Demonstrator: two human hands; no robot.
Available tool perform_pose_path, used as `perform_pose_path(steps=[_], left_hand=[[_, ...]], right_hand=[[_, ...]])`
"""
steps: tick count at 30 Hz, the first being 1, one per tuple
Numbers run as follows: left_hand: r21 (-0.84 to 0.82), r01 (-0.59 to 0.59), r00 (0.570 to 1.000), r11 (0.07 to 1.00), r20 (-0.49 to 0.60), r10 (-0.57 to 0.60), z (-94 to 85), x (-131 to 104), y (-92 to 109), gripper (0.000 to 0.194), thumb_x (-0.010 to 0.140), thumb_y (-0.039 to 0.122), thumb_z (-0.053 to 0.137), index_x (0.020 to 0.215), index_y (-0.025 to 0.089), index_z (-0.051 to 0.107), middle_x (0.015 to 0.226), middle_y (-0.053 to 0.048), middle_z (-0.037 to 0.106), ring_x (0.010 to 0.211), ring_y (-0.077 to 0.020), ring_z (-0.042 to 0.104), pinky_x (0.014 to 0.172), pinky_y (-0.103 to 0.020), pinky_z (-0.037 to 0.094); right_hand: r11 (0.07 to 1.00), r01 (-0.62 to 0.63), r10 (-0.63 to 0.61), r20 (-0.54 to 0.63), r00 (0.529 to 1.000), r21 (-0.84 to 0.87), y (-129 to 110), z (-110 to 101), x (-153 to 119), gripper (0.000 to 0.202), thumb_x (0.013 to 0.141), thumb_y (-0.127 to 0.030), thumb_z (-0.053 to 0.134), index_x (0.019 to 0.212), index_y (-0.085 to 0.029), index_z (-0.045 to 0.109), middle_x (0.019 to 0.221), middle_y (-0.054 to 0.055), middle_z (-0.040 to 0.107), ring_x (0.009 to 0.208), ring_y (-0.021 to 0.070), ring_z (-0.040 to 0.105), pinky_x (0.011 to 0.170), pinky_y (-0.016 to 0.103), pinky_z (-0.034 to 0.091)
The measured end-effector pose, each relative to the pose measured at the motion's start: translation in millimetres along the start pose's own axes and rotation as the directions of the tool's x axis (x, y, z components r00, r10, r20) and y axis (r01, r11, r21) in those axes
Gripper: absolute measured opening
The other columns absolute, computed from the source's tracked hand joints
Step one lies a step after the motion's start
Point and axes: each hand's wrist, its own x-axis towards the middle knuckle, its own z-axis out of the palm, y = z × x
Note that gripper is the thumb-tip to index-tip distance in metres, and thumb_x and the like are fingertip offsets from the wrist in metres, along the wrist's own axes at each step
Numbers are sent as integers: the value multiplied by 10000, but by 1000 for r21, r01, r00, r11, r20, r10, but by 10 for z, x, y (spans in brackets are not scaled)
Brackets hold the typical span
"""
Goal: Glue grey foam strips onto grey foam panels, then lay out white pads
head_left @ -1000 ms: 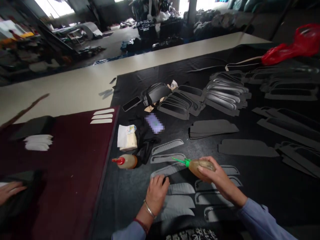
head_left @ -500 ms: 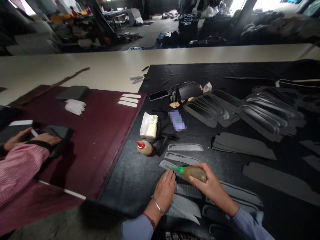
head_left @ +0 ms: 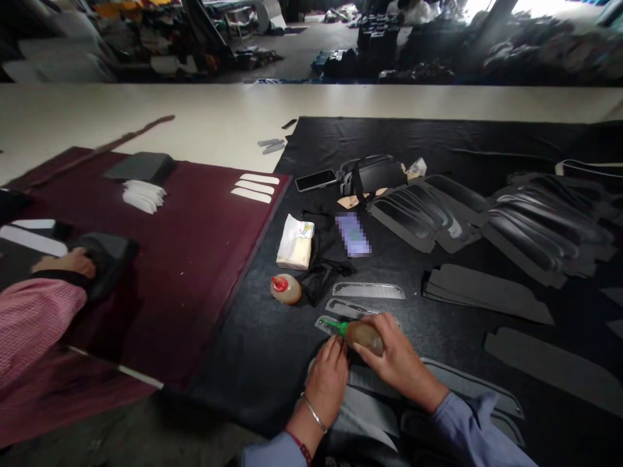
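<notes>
My right hand (head_left: 395,357) is wrapped round a squeeze glue bottle (head_left: 364,337) with brownish contents. The bottle is tilted to the left, and its green nozzle (head_left: 335,325) lies over the left end of a grey strip (head_left: 321,322). My left hand (head_left: 327,377) rests beside the nozzle, fingers stretched out and fingertips down on or near that strip. Most of the strip is hidden by the hands and bottle. Above it lie two similar strips (head_left: 368,290) with a shiny line along their edges. More grey pieces (head_left: 370,412) lie under my forearms.
Left of the strips are a red-capped bottle (head_left: 286,290) and a tissue pack (head_left: 296,245). Farther back lie a phone (head_left: 316,180), a black bag (head_left: 372,175) and stacked dark panels (head_left: 413,211). A co-worker's hand (head_left: 68,263) is at the maroon-covered table (head_left: 195,259).
The glue bottle's nozzle has moved left to the strip's end, and my right hand has gone with it. My left hand stays close by. The co-worker's hands have shifted on the dark pieces.
</notes>
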Motion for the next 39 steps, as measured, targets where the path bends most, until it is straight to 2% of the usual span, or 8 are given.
perform_pose_path(steps=[7, 14, 20, 30, 39], left_hand=[[1, 22, 1000, 1000, -18, -22, -45, 44, 47, 310, 835, 141, 424, 1122, 103, 537, 1108, -134, 616, 1062, -230, 556, 890, -392, 527], [69, 29, 1000, 997, 4, -29, -49, 69, 90, 284, 815, 170, 494, 1091, 142, 552, 1117, -120, 591, 1054, -245, 541, 869, -407, 522], [106, 19, 1000, 994, 12, -21, -55, 65, 101, 300, 823, 192, 497, 1118, 153, 539, 1118, -113, 585, 1054, -243, 533, 872, -420, 511], [141, 34, 999, 989, -35, -29, 38, 45, 114, 271, 819, 186, 503, 1081, 149, 560, 1090, -132, 584, 1050, -255, 533, 855, -429, 505], [202, 21, 997, 979, -81, -5, 78, 29, 111, 250, 839, 200, 469, 1068, 159, 561, 1083, -122, 575, 1037, -247, 533, 838, -415, 508]], right_hand=[[998, -51, 51, 3, 999, -34, 2, -139, -84, 262, 777, -240, 568, 1027, -224, 492, 955, 66, 511, 877, 210, 540, 781, 365, 475], [996, -80, 80, 4, 997, -39, -30, -246, -224, 235, 779, -243, 567, 1004, -224, 503, 938, 57, 497, 843, 196, 543, 744, 325, 481], [992, -107, 109, 22, 994, -66, 10, -335, -369, 229, 804, -257, 546, 1023, -216, 494, 943, 57, 478, 838, 191, 535, 741, 339, 478], [980, -182, 182, 2, 983, -82, 113, -529, -699, 237, 821, -275, 535, 1051, -230, 493, 945, 61, 483, 838, 196, 513, 732, 359, 470], [976, -195, 190, -59, 980, -97, 224, -563, -963, 263, 813, -295, 547, 1064, -233, 501, 934, 56, 490, 815, 190, 526, 714, 348, 472]])
